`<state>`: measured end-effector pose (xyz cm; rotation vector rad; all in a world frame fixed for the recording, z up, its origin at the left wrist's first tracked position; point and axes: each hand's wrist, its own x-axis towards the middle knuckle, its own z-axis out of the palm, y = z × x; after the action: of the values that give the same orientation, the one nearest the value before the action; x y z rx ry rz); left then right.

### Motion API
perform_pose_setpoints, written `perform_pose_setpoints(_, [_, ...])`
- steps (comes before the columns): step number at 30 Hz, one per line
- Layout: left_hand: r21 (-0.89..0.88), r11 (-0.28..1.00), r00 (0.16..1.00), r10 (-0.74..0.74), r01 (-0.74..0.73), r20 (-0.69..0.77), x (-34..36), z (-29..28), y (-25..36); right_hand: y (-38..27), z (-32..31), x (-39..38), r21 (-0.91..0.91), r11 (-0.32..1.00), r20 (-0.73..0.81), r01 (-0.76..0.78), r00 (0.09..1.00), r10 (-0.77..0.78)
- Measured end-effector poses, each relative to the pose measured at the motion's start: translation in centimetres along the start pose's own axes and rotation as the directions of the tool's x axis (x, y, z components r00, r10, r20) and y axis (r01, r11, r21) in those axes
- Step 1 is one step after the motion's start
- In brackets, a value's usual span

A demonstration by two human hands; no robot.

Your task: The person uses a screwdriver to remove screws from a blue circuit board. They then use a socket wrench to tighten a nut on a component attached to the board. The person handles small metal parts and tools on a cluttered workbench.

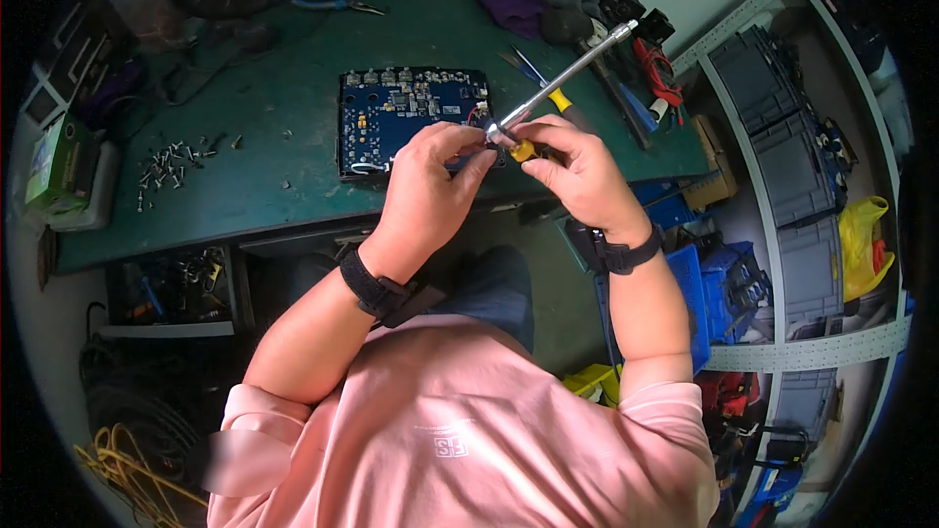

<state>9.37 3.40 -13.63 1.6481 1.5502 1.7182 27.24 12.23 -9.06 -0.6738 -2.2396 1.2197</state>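
Observation:
Over the right edge of a blue circuit board (411, 122) in a black tray, my two hands meet around a silver ratchet wrench (562, 80). Its long shaft slants up to the far right, and its round head lies between my fingers. My left hand (430, 181) is closed, thumb and forefinger pinched at the head; their tips are partly hidden. My right hand (582, 171) is closed round the head end, along with a yellow piece (523, 151) whose kind I cannot make out. Red wires (476, 114) show on the board beside the head.
Loose screws (171, 166) lie scattered on the green bench (293, 122) at left. Blue-handled pliers (337, 2) lie beyond the board. A yellow-handled screwdriver (558, 98), a hammer (621, 93) and red cables (657, 73) lie at right, near a shelf of grey bins (797, 176).

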Motion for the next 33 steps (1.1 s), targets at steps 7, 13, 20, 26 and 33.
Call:
perform_pose_setpoints(7, [-0.202, 0.968, 0.985, -0.126, 0.147, 0.116, -0.8, -1.1, 0.0, 0.0, 2.4, -0.9, 0.113, 0.993, -0.055, 0.045, 0.998, -0.039])
perform_pose_setpoints(13, [-0.56, 0.819, 0.991, -0.077, 0.124, 0.107, -2.1, -1.2, -0.8, -0.3, 5.7, -1.2, 0.298, 0.951, -0.133, 0.08, 0.99, -0.042])
perform_pose_setpoints(20, [-0.533, 0.845, 0.99, -0.106, 0.04, -0.095, -2.8, -1.1, -0.1, -1.6, 8.7, -1.4, 0.135, 0.985, -0.234, 0.107, 0.97, -0.073])
perform_pose_setpoints(26, [-0.819, 0.554, 0.96, -0.279, 0.149, -0.013, -3.0, -1.8, 0.2, -2.3, 11.1, -0.7, 0.217, 0.972, -0.246, 0.085, 0.969, -0.03])
perform_pose_setpoints(33, [-0.811, 0.532, 0.939, -0.338, 0.243, 0.061, -2.7, -4.6, 0.1, -7.1, 7.6, -2.7, -0.614, 0.676, -0.155, 0.408, 0.777, -0.61])
